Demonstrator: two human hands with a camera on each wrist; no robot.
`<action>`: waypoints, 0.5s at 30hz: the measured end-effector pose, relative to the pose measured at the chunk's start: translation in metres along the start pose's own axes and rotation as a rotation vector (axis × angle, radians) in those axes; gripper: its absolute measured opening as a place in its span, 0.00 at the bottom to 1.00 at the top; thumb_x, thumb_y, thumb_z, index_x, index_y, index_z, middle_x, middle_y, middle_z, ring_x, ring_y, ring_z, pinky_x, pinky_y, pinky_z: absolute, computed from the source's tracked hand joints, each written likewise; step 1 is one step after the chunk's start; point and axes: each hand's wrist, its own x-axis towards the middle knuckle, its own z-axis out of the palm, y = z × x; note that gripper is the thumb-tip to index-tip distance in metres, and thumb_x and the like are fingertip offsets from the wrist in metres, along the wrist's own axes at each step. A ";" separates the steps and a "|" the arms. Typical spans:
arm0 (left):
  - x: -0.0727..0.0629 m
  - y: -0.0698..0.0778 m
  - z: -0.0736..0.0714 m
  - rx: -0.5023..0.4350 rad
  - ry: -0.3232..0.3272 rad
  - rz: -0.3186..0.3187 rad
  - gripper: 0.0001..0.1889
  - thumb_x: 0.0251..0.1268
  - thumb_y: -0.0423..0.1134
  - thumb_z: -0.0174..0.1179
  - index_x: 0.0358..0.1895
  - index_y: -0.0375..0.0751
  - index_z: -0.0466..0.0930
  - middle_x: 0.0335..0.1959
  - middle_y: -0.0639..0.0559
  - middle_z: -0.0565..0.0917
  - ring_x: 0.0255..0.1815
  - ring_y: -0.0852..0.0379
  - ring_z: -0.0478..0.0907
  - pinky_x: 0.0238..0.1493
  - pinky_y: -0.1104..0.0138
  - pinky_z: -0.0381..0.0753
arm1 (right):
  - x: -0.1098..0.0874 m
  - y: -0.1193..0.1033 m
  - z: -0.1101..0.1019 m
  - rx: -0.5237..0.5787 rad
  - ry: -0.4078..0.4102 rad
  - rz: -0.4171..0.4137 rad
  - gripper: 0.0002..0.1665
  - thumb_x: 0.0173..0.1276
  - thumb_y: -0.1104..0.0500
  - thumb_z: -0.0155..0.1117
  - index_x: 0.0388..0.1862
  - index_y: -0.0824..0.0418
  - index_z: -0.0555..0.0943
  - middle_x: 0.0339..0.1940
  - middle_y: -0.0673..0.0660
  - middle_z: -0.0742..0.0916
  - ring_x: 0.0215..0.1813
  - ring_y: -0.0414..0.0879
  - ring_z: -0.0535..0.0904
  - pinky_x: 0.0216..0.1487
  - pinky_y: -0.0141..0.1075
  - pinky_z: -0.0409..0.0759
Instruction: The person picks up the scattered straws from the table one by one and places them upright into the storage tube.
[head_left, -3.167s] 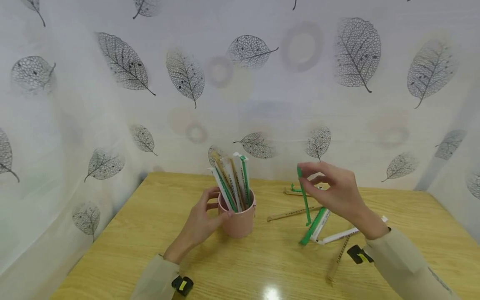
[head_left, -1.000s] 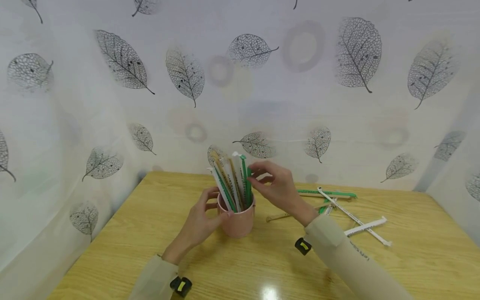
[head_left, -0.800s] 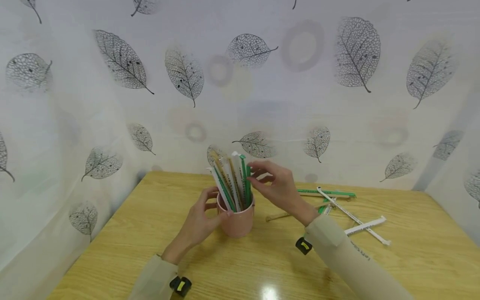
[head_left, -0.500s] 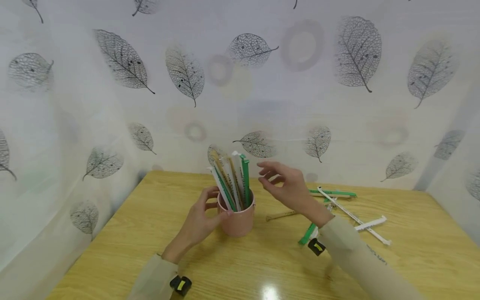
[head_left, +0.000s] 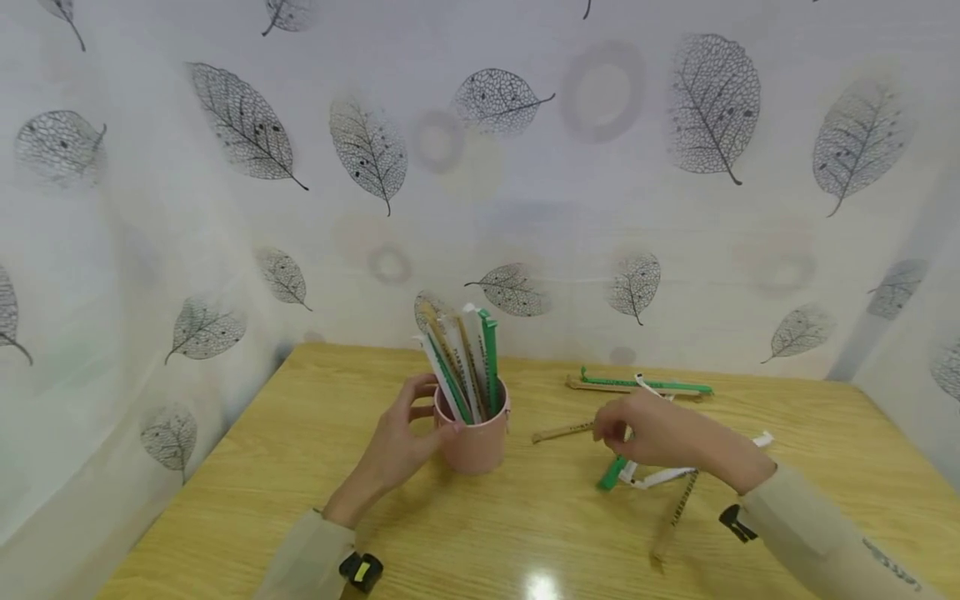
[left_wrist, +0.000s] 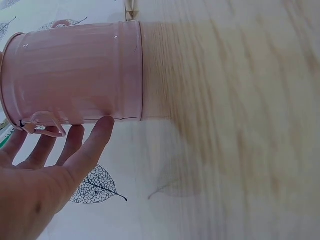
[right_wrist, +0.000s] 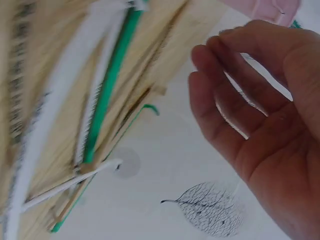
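Observation:
A small pink bucket [head_left: 476, 450] stands upright on the table, filled with several paper-wrapped straws [head_left: 460, 367] in white, brown and green. My left hand [head_left: 401, 446] steadies it, thumb at the rim and fingers around its far left side. The left wrist view shows those fingertips against the bucket wall [left_wrist: 75, 75], near a wire handle loop. My right hand [head_left: 660, 429] hovers over a loose pile of wrapped straws, fingers bent and holding nothing. In the right wrist view a green and white straw [right_wrist: 107, 95] lies beside that hand [right_wrist: 270, 120]; the hand hides part of the pile in the head view.
Behind the pile lie a green straw [head_left: 645, 384] and a brown one side by side. Another brown straw [head_left: 678, 512] points toward the front. A leaf-patterned curtain [head_left: 525, 208] closes off the table's [head_left: 337, 383] back edge.
My right hand has let go of a green straw, now standing in the bucket, and moved right and down to the loose pile. My left hand has stayed on the bucket.

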 end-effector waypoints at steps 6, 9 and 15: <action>0.000 0.000 0.001 0.010 0.004 0.000 0.37 0.67 0.48 0.69 0.76 0.55 0.60 0.72 0.44 0.72 0.68 0.39 0.76 0.67 0.45 0.79 | -0.038 0.009 0.007 -0.056 -0.054 0.091 0.16 0.62 0.72 0.68 0.38 0.51 0.86 0.36 0.44 0.88 0.37 0.32 0.80 0.35 0.30 0.83; 0.001 0.000 0.000 0.008 0.006 0.007 0.37 0.67 0.48 0.68 0.76 0.54 0.61 0.73 0.45 0.72 0.69 0.40 0.74 0.68 0.46 0.79 | -0.052 0.014 0.012 -0.086 -0.062 0.136 0.17 0.62 0.71 0.71 0.41 0.49 0.86 0.39 0.44 0.88 0.41 0.38 0.85 0.37 0.32 0.85; 0.002 0.000 0.001 0.000 0.006 0.028 0.36 0.67 0.48 0.68 0.75 0.53 0.62 0.74 0.46 0.71 0.70 0.41 0.73 0.68 0.47 0.79 | -0.069 0.020 0.026 -0.199 0.002 0.121 0.21 0.56 0.70 0.76 0.43 0.48 0.86 0.41 0.45 0.87 0.43 0.45 0.86 0.35 0.32 0.86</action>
